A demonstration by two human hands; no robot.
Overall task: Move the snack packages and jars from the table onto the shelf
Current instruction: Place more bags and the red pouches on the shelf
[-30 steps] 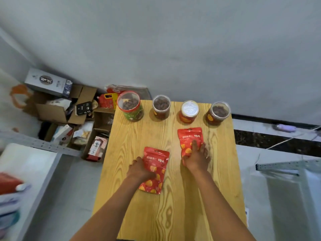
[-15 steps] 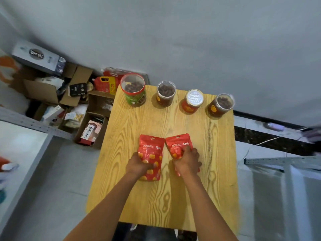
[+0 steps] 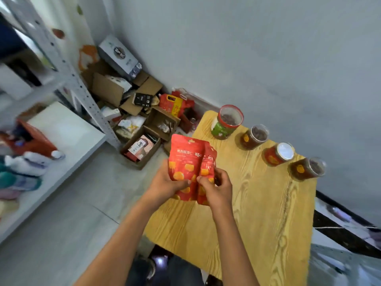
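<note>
Two red snack pouches are lifted off the wooden table, held side by side over its left edge. My left hand grips the front pouch at its lower part. My right hand pinches the second pouch, which sits partly behind the first. Along the table's far edge stand a green-labelled jar with a red rim, a brown jar, a red jar with a silver lid and another brown jar. The grey metal shelf is at the left.
The shelf board holds a red box and blurred soft items. Open cardboard boxes and packages crowd the floor between shelf and table, against the wall. Grey floor lies between me and the shelf.
Both pouches were drawn together on the table and then lifted off it. The view has swung left, bringing the shelf into sight.
</note>
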